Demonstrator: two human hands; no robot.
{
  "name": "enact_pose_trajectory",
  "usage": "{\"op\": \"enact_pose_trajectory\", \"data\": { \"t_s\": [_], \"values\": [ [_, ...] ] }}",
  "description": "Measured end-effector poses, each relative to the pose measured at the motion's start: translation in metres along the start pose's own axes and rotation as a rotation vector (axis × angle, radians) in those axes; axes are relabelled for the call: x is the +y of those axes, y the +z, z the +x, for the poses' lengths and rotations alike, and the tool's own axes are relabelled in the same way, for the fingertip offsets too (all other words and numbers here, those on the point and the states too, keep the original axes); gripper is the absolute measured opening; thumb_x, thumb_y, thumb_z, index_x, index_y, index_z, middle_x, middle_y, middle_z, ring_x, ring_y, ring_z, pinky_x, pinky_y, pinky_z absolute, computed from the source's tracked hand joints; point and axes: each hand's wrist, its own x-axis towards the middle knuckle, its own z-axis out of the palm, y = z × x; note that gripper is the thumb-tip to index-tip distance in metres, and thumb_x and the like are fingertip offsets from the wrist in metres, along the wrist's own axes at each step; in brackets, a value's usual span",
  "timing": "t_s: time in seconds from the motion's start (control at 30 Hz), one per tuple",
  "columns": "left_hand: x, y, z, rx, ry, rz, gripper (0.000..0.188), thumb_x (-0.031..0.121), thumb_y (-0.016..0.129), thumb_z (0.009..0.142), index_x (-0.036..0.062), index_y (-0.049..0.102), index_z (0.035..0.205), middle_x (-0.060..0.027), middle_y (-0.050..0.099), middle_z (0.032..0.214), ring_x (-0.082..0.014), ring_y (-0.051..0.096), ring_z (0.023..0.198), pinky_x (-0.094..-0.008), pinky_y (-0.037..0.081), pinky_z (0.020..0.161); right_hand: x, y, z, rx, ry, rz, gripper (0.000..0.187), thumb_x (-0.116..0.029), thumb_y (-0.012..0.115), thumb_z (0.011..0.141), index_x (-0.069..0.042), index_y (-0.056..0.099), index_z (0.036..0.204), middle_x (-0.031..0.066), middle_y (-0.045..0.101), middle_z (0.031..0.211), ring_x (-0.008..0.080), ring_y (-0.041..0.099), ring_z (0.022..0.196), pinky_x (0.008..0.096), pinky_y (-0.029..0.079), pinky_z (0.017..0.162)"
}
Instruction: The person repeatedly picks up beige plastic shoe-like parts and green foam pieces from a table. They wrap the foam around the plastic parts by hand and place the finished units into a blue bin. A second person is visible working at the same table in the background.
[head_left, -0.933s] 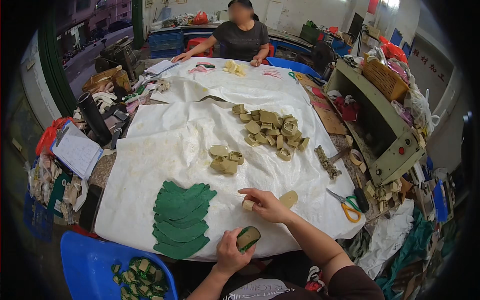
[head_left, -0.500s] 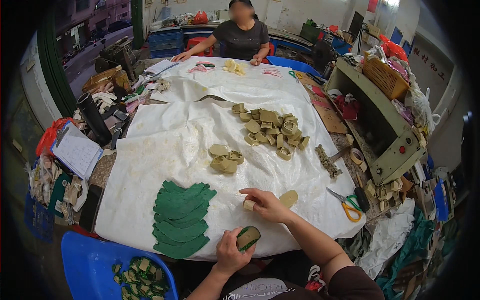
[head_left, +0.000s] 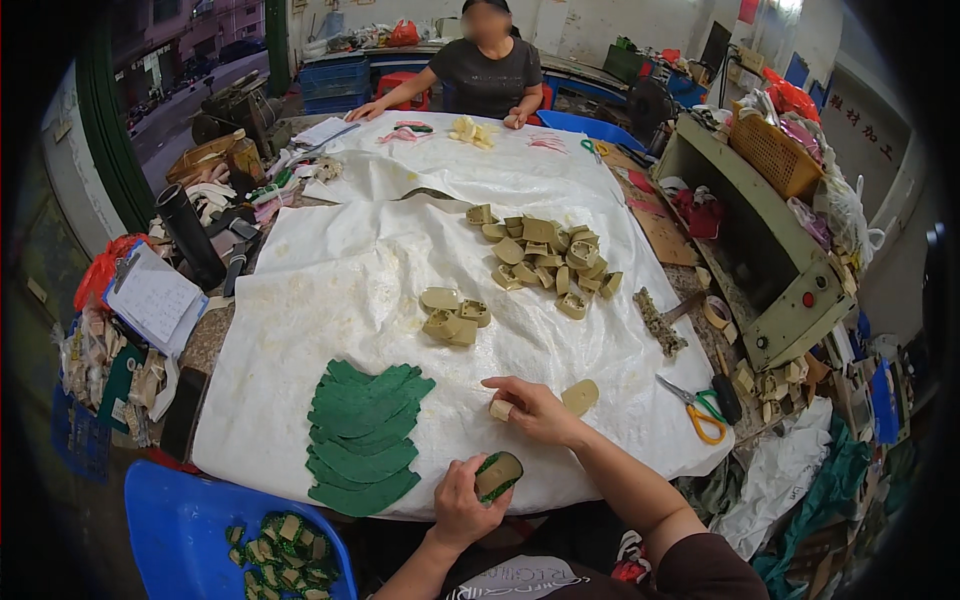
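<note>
My left hand [head_left: 462, 500] grips a small tan block wrapped in green cloth [head_left: 497, 474] at the near edge of the white sheet [head_left: 340, 290]. Just above it, my right hand [head_left: 535, 410] rests on the sheet with a small tan piece [head_left: 501, 409] at its fingertips. A flat tan oval piece [head_left: 580, 397] lies just right of that hand. A fanned stack of green cloth pieces [head_left: 362, 437] sits to the left of both hands. Farther up lie a small cluster of tan blocks [head_left: 453, 316] and a large pile of tan blocks [head_left: 546, 258].
A blue bin [head_left: 190, 530] of finished green-wrapped blocks [head_left: 280, 558] stands at lower left. Orange-handled scissors [head_left: 693, 405] lie right of the sheet, beside a grey-green machine [head_left: 770, 250]. Another person [head_left: 485, 70] sits at the far end. Clutter and a clipboard [head_left: 152, 297] line the left.
</note>
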Motion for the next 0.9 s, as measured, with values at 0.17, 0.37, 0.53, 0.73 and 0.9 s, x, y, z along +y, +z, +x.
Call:
{"op": "enact_pose_trajectory", "data": {
  "t_s": [0.17, 0.37, 0.53, 0.73, 0.9],
  "values": [
    [0.002, 0.000, 0.002, 0.008, 0.014, 0.003, 0.052, 0.015, 0.078, 0.067, 0.0001, 0.049, 0.108, -0.0155, 0.057, 0.089, -0.0308, 0.059, 0.073, -0.0373, 0.049, 0.063, 0.004, 0.001, -0.001, 0.011, 0.000, 0.005, 0.044, 0.002, 0.052, 0.086, -0.009, 0.051, 0.128, 0.0029, 0.058, 0.089, 0.0102, 0.053, 0.080, 0.0241, 0.045, 0.076],
    [0.000, 0.001, 0.000, 0.004, 0.009, 0.002, 0.052, 0.015, 0.078, 0.067, 0.0005, 0.049, 0.108, -0.0151, 0.057, 0.089, -0.0305, 0.058, 0.073, -0.0369, 0.049, 0.063, 0.006, 0.002, 0.000, 0.023, -0.006, 0.015, 0.042, 0.001, 0.054, 0.087, -0.009, 0.052, 0.128, 0.0016, 0.057, 0.088, 0.0092, 0.053, 0.078, 0.0235, 0.045, 0.073],
    [0.001, 0.000, 0.001, 0.002, 0.013, 0.012, 0.052, 0.016, 0.077, 0.067, 0.0002, 0.049, 0.109, -0.0151, 0.057, 0.089, -0.0303, 0.058, 0.072, -0.0369, 0.049, 0.062, 0.005, 0.001, -0.002, 0.027, -0.007, 0.008, 0.041, 0.000, 0.054, 0.087, -0.008, 0.052, 0.127, 0.0009, 0.057, 0.087, 0.0084, 0.052, 0.078, 0.0229, 0.045, 0.072],
    [-0.001, 0.001, 0.000, 0.008, 0.029, 0.021, 0.052, 0.016, 0.077, 0.068, -0.0004, 0.049, 0.109, -0.0149, 0.057, 0.089, -0.0302, 0.058, 0.072, -0.0374, 0.048, 0.062, 0.010, 0.001, -0.001, 0.020, 0.022, 0.015, 0.043, 0.003, 0.053, 0.087, -0.008, 0.051, 0.129, 0.0001, 0.056, 0.090, 0.0085, 0.052, 0.080, 0.0226, 0.045, 0.073],
    [0.001, -0.001, -0.002, -0.021, -0.009, 0.028, 0.052, 0.017, 0.077, 0.068, -0.0012, 0.050, 0.109, -0.0146, 0.059, 0.092, -0.0307, 0.058, 0.073, -0.0379, 0.050, 0.063, 0.015, 0.001, -0.001, 0.015, 0.025, 0.042, 0.044, 0.004, 0.052, 0.087, -0.007, 0.049, 0.130, -0.0001, 0.056, 0.093, 0.0084, 0.053, 0.083, 0.0221, 0.045, 0.077]
  ]
}}
